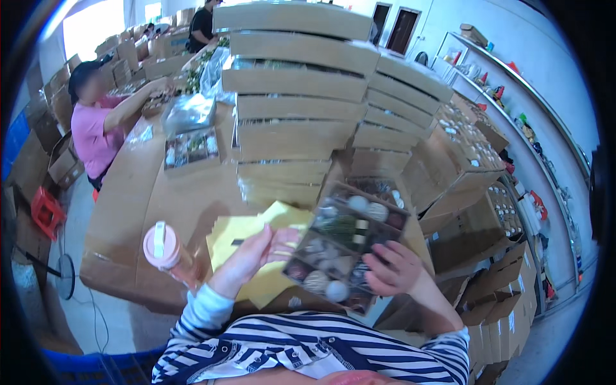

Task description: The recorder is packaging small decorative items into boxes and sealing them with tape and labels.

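A compartmented box of decorations is tilted in front of me, over the table's near edge. White balls, woven-looking balls, a green bundle and brown pieces fill its sections. My right hand grips the box by its right side, fingers lying over the top. Beside the box's left edge, my left hand is open with its fingers stretched out; whether the fingertips touch the box I cannot tell. Under and beside the left hand lies a spread stack of yellow paper sheets.
A pink-lidded cup stands left of the sheets. Tall stacks of cardboard trays rise at the table's far side. Another filled box lies at the far left, near a person in pink. Cartons crowd the right.
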The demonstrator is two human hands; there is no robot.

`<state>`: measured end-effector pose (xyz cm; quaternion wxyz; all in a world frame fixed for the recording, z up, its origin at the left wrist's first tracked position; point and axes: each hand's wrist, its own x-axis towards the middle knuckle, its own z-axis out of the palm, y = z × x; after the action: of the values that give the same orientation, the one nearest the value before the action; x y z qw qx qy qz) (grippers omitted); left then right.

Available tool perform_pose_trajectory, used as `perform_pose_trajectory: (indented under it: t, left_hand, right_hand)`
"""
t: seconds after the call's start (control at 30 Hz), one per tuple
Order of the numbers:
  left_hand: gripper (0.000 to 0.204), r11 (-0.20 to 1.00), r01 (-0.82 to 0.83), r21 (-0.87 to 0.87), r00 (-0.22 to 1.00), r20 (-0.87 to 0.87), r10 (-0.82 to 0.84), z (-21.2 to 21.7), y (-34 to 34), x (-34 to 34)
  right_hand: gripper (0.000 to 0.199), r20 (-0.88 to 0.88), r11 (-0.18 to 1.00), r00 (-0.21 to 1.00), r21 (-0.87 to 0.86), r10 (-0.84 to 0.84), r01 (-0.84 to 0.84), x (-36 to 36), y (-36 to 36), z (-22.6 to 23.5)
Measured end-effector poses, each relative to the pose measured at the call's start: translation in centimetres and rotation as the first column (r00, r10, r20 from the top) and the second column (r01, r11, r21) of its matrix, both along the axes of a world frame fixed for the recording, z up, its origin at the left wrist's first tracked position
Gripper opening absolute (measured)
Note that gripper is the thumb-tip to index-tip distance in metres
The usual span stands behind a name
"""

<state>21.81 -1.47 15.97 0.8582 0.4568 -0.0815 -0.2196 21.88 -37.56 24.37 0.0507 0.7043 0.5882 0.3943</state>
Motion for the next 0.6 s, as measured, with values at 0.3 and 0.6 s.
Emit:
perform_pose_trajectory:
  t: [0.3,0.6]
  left_hand:
    - [0.044,0.735,0.399,0.549,0.248,0.706,-0.663,15.6,16.2,-10.5]
    - [0.054,0.077,-0.636,0.768,0.766,0.615,0.188,5.6,36.0,14.3]
  right_hand:
    - [0.045,0.454,0.791,0.748,0.592,-0.484,0.153,10.1,-9.3,14.0]
    - [0.052,-0.169,0.581,0.680,0.401,-0.713,0.708,24.7,-0.1,25.3]
